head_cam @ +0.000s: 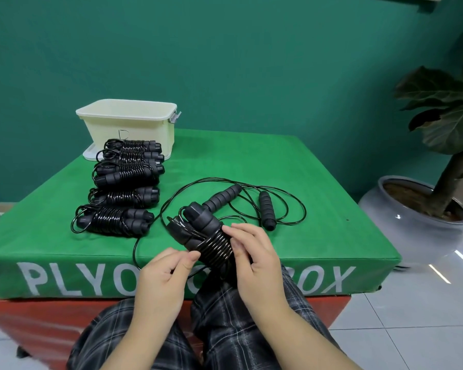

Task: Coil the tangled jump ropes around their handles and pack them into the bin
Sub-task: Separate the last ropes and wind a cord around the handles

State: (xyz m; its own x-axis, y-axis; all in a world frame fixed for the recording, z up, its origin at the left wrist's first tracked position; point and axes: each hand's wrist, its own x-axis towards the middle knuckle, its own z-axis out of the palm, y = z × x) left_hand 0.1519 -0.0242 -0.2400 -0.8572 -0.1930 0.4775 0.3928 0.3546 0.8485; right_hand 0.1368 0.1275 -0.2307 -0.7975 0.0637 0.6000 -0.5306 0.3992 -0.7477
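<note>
The right hand (254,259) gripped the half-wound rope bundle (206,237) to steady it, while the left hand (166,273) pinched the cord, probably to tighten the wrap. Beyond lay a loose rope (265,206), then finished bundles (123,182) queued before the bin (129,124).

Black jump ropes (123,182), cream bin (129,124), green box top (278,188), teal wall (225,62), dark plaid trousers (225,329)

Both hands (211,263) grip half-wound rope bundle (206,236) (handles together); loose rope (251,198), bin (129,126) beyond.
</note>
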